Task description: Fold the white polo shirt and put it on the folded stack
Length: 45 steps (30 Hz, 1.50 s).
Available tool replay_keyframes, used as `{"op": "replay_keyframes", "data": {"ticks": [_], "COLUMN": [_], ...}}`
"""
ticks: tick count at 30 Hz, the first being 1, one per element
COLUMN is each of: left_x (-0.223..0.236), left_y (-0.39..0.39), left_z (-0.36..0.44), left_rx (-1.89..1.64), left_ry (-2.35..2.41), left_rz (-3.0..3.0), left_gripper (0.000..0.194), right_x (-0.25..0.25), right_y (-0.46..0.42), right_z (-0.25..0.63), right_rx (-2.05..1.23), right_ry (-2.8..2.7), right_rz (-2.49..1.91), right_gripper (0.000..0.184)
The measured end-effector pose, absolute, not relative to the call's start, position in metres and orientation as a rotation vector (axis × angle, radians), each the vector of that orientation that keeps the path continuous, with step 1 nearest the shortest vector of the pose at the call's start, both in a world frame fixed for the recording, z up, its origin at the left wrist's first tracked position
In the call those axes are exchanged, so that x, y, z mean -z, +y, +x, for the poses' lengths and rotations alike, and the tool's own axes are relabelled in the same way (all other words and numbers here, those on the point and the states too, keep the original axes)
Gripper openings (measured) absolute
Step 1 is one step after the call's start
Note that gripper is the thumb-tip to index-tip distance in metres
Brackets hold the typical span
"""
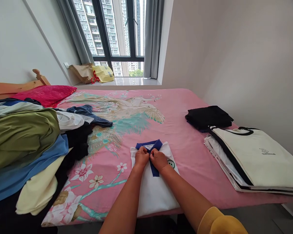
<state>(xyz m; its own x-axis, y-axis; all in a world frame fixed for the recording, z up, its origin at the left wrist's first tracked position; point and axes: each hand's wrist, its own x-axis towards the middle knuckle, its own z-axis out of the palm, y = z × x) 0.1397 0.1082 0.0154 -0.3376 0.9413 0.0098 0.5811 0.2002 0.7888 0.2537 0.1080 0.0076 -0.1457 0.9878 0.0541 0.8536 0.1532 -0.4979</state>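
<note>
A white polo shirt (156, 195) with a blue collar and placket lies folded, front up, near the bed's front edge. A round green badge sits on its chest. My left hand (142, 157) pinches the left side of the collar opening. Beside it, my right hand (158, 159) pinches the right side, the fingertips of both hands nearly meeting at the top of the placket. The bits of cloth between the fingers are mostly hidden.
Loose clothes (24, 136) heap up on the left, with jeans (90, 115) at their edge. On the right stand a folded stack topped by a cream shirt (258, 159) and folded black clothes (207, 117). Pink bedding (175, 130) lies beneath. Bags (102, 74) rest on the windowsill.
</note>
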Motion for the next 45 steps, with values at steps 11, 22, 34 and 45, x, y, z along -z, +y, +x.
{"op": "replay_keyframes", "data": {"ticks": [11,22,34,45], "left_x": [-0.022,-0.011,-0.005,-0.019], "left_y": [0.112,0.107,0.093,0.098], "left_z": [0.129,0.135,0.139,0.142], "left_rx": [-0.967,-0.960,-0.820,-0.803], "left_ry": [1.905,1.928,1.925,2.052], "left_rz": [1.377,1.568,1.860,1.945], "left_gripper": [0.016,0.011,0.018,0.031], "right_x": [-0.003,-0.008,-0.016,-0.020], "right_y": [0.099,0.119,0.136,0.068], "right_z": [0.254,0.260,0.266,0.280], "right_rx": [-0.489,-1.023,-1.591,-0.874], "right_ry": [-2.039,-1.771,-1.411,-1.632], "right_rz": [-1.703,-1.755,-1.667,-1.392], "right_gripper": [0.014,0.011,0.013,0.025]}}
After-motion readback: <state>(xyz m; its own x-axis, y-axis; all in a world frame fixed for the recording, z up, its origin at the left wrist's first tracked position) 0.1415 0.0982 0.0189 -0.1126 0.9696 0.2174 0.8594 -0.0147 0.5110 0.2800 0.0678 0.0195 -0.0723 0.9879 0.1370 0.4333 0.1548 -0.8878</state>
